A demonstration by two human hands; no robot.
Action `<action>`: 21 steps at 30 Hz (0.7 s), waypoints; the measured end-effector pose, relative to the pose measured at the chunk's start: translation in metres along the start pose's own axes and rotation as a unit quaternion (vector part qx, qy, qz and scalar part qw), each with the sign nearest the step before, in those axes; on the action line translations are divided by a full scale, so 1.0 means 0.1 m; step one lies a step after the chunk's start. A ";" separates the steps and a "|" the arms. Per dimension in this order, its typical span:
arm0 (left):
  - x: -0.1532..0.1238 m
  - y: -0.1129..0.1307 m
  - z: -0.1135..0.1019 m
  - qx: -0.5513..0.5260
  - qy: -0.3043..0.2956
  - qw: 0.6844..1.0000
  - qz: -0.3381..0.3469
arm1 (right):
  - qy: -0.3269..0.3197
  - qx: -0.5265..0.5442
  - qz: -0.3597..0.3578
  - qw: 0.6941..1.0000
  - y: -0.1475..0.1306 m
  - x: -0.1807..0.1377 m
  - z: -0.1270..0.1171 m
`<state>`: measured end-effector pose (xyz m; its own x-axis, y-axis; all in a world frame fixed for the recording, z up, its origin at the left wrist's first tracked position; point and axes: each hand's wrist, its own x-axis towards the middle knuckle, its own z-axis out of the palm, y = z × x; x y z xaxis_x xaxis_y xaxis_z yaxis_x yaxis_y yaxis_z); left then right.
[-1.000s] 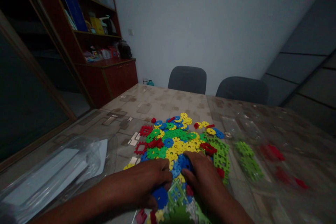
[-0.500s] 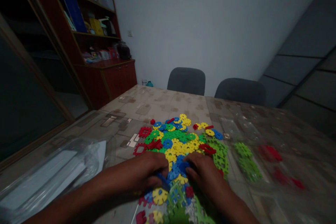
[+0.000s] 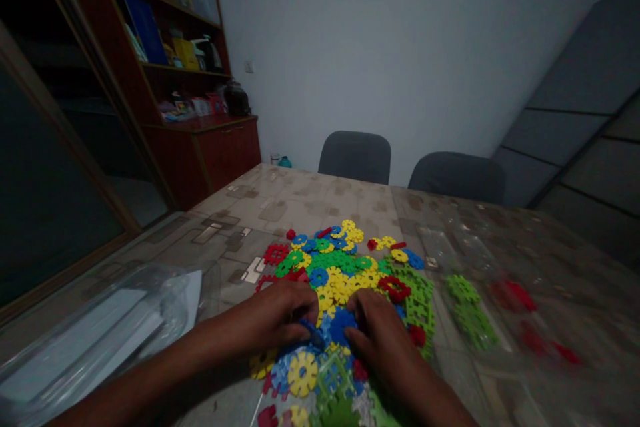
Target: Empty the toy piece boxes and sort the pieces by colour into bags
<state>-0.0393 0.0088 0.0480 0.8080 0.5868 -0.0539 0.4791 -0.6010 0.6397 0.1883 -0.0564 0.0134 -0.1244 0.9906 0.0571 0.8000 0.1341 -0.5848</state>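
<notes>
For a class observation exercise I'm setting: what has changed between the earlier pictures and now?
The left hand has moved its blue disc forward and tipped it nearly edge-on, uncovering a yellow wheel piece. The right hand's blue disc has shifted slightly left, closer to it. Neither grip let go. The gray chairs stayed put.

Left hand (image 3: 289, 310), holding blue piece (image 3: 312, 333). Right hand (image 3: 376, 321), pinching blue disc (image 3: 342, 327). Coloured plastic pieces (image 3: 345, 272), heaped on patterned table (image 3: 295, 197). Clear packaging (image 3: 95, 347), near left. Green pieces (image 3: 473, 315), right. Grey chairs (image 3: 355, 157), two, far.
</notes>
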 end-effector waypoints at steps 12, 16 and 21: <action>0.12 -0.04 0.31 -0.111 0.120 0.985 -0.063 | -0.072 0.331 0.017 0.941 -0.21 -0.05 -0.02; 0.12 -0.04 0.36 -0.109 0.130 0.983 -0.066 | -0.021 0.217 0.011 0.976 -0.28 -0.08 0.03; 0.07 0.02 0.24 -0.094 0.086 0.991 -0.029 | 0.002 0.088 -0.028 0.996 -0.35 -0.16 -0.12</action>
<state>-0.0240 -0.0016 0.0306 0.7026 0.7111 0.0275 0.4366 -0.4613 0.7724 0.1688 -0.0769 0.0426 -0.1628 0.9819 0.0966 0.6773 0.1824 -0.7127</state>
